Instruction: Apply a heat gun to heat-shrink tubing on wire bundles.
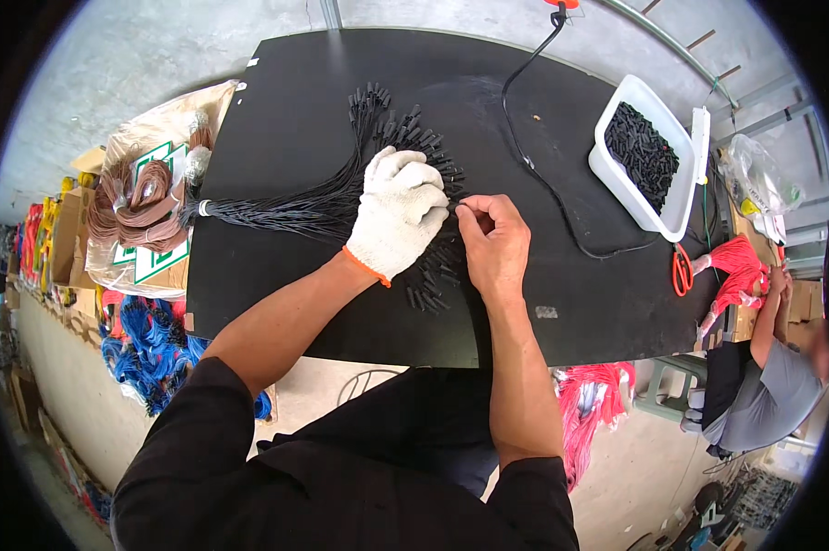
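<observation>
On the black table (295, 119) lies a bundle of thin black wires (286, 209), bound at its left end by a pale tie (202, 208) and fanning out to the right and upward, so its long axis runs roughly left to right across the tabletop, with the capped tips pointing away from the tie toward the table's middle and far side. The left hand (398, 213), in a white glove with an orange cuff, rests palm down on the spread of wires, its fingers curled over the strands near their tips. The bare right hand (494, 241) sits just beside it, thumb and forefinger pinched on something small and dark at the glove's fingertips; whether that is a wire end or a cap cannot be told. More tips (431, 289) lie loose below the hands. A black cable (525, 156) snakes across the table to the right, past a white tub (676, 197) of small black pieces. Orange scissors (682, 269) lie at the right edge beside red wires (739, 266). Brown wires (139, 207) sit left of the table, blue ones (148, 344) below them.
</observation>
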A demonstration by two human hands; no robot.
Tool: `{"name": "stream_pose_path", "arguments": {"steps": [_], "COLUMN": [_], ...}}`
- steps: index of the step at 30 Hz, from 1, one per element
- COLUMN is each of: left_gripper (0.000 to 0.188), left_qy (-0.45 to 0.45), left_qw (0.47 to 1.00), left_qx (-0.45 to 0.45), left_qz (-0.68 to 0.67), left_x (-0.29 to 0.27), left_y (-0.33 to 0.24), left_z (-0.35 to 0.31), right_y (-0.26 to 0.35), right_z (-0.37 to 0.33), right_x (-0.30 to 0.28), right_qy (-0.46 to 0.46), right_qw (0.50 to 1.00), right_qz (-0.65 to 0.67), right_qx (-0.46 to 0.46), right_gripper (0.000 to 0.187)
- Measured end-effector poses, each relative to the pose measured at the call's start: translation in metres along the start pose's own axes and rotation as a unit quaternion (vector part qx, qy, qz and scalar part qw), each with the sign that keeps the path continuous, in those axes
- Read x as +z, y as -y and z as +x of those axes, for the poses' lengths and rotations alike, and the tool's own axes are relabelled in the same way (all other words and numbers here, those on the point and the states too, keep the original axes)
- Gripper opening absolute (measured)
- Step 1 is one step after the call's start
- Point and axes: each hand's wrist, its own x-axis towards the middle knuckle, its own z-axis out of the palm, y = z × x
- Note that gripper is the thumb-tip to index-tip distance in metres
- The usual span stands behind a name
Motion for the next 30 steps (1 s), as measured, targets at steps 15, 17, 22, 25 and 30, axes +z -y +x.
{"name": "stream_pose_path", "arguments": {"steps": [15,17,22,25,30], "left_gripper": [0.019,0.020,0.019,0.019,0.019], "left_qy": [-0.008,-0.010,-0.013,-0.007,-0.008], "left_qw": [1.000,1.000,1.000,1.000,1.000], "left_qx": [-0.012,-0.006,-0.001,0.001,0.003], "left_qz": [-0.022,-0.018,-0.024,-0.025,-0.025], "left_x": [-0.0003,-0.0006,-0.0001,-0.0010,0.0002], "left_y": [-0.0002,0.0003,0.0012,0.0000,0.0015], "left_z": [0.0003,0.0004,0.0001,0.0011,0.0004], "right_y": [-0.0010,0.0015,-0.0029,-0.0042,-0.0027], "right_z": [-0.0030,-0.0022,-0.0034,-0.0038,-0.0039], "right_x": [-0.0006,-0.0012,0.0003,0.0004,0.0015], "right_qy": [-0.022,-0.028,-0.048,-0.052,-0.051], "right_qw": [0.999,0.999,0.994,0.991,0.992], "right_qz": [-0.011,-0.013,-0.036,-0.047,-0.039], "right_qx": [-0.025,-0.032,-0.095,-0.115,-0.105], "right_gripper": [0.013,0.013,0.014,0.016,0.017]}}
